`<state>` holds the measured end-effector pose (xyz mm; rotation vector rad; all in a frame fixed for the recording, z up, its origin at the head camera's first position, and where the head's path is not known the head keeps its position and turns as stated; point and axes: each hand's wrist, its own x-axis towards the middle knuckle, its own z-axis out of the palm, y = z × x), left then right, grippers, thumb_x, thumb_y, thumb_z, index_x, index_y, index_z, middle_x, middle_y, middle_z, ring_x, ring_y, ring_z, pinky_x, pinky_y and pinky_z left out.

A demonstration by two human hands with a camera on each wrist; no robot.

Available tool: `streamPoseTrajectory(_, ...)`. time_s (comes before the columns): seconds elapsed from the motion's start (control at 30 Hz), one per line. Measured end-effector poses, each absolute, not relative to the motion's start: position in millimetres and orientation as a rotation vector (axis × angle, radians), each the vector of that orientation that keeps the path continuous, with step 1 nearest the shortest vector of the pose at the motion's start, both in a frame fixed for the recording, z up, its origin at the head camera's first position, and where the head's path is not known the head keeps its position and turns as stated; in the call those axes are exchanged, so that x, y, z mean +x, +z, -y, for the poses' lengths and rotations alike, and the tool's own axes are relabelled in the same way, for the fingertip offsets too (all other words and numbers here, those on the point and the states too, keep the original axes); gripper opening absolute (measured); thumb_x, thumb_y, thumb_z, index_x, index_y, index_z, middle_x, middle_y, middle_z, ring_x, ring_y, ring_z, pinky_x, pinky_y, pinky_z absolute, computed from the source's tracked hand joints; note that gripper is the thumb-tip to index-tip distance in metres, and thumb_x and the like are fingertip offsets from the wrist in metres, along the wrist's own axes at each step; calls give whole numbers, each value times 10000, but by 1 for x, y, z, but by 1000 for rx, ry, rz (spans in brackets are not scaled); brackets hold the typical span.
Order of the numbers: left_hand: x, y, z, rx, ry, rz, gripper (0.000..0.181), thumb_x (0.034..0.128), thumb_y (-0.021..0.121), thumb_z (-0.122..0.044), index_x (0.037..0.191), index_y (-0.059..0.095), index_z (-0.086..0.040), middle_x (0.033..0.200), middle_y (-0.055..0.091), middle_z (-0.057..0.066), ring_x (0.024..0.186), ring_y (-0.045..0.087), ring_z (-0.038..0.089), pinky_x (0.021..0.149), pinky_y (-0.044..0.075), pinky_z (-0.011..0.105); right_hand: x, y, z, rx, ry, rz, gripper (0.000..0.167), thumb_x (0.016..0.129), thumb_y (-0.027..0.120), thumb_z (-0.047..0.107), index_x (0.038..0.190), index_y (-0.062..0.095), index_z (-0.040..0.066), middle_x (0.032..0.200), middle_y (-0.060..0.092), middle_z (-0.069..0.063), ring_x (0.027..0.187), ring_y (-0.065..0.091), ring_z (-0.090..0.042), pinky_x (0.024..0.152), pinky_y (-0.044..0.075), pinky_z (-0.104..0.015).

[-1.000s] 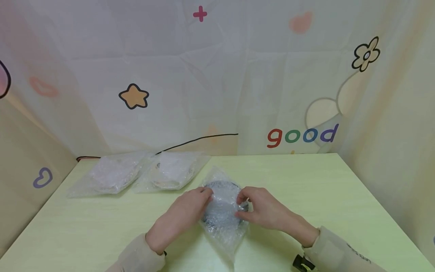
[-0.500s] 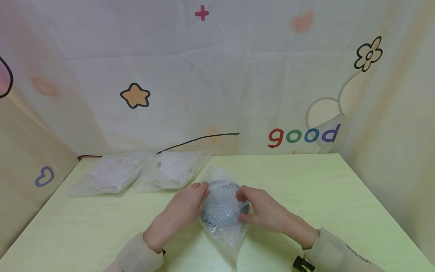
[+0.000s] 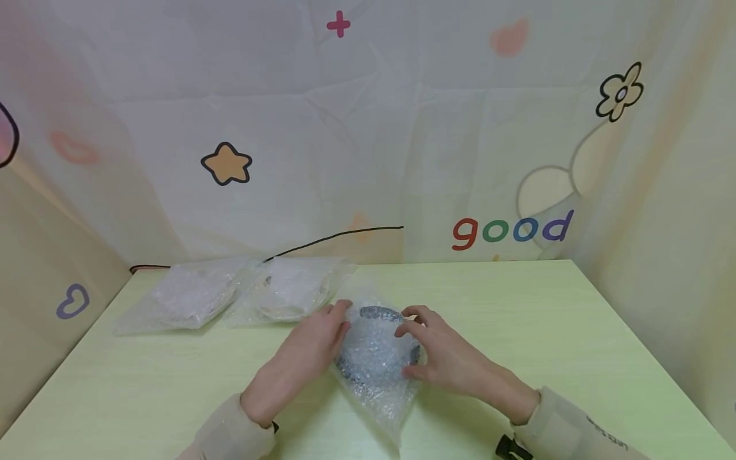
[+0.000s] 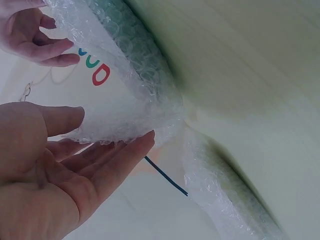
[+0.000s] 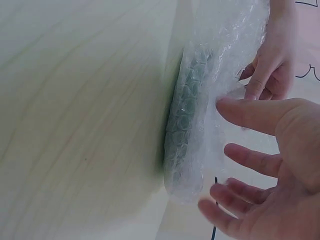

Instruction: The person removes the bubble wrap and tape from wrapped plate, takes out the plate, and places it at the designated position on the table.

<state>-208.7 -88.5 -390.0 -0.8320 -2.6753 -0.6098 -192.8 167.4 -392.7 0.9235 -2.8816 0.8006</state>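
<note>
From my head view, the bubble-wrapped package (image 3: 374, 364) sits at the lower centre of the frame, over the bench (image 3: 506, 319), and lies right between the two hands. Its long axis runs roughly up and down the picture, with the lower point drifting slightly to the right, so each grip meets it from the side, across that axis. The left hand (image 3: 305, 348) lies along the package's left edge; in the left wrist view its fingers stretch along the wrap with the thumb apart, so I read that grip as spread, not pinching. The right hand (image 3: 451, 358) is at the right edge, its grip spread too, thumb tip at the wrap and fingers standing apart. I can't call either hand nearer, nor tell whether the whole underside rests on the bench. Against half a second ago, the right hand's fingers have parted more, the left fingertips sit a touch higher in the frame, and the dark band at the package's upper end shows more plainly. The far-left wrapped packet (image 3: 198, 294) and the second wrapped packet (image 3: 299, 291), both left of centre, look unchanged.
</note>
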Motion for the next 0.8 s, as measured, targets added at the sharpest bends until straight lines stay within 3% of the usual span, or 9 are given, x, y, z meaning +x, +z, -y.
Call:
streamPoseTrajectory(0.17, -210, -391, 91, -842, -573, 2654, 295, 992, 655, -12, 1268, 572, 53, 817, 627, 118, 694, 630, 240, 595, 537, 353, -192, -392, -166, 924, 752, 2949, 429, 816, 884, 143, 1180, 674, 60, 1503, 476, -165, 1379, 437, -381, 1085, 439, -519)
streamPoseTrajectory(0.3, -211, -390, 93, -832, -569, 2654, 293, 984, 661, 0, 1256, 567, 51, 838, 638, 143, 714, 658, 285, 606, 557, 381, -193, -391, -166, 941, 748, 3017, 434, 856, 849, 150, 1228, 663, 30, 1434, 546, -175, 1351, 482, -379, 1110, 411, -517)
streamPoseTrajectory(0.53, -213, -389, 94, -737, -591, 2725, 343, 978, 657, 19, 1291, 547, 107, 1048, 671, 276, 945, 691, 409, 790, 592, 466, -191, -390, -169, 1016, 737, 3003, 390, 915, 796, 206, 1230, 657, 22, 1404, 565, -178, 1328, 505, -373, 1096, 421, -528)
streamPoseTrajectory(0.8, -216, -387, 98, -616, -516, 2766, 425, 960, 693, 10, 1318, 511, 151, 1036, 652, 280, 912, 690, 400, 753, 596, 444, -192, -393, -168, 1035, 708, 2994, 353, 952, 762, 235, 1226, 661, 37, 1381, 580, -148, 1314, 518, -339, 1085, 439, -502)
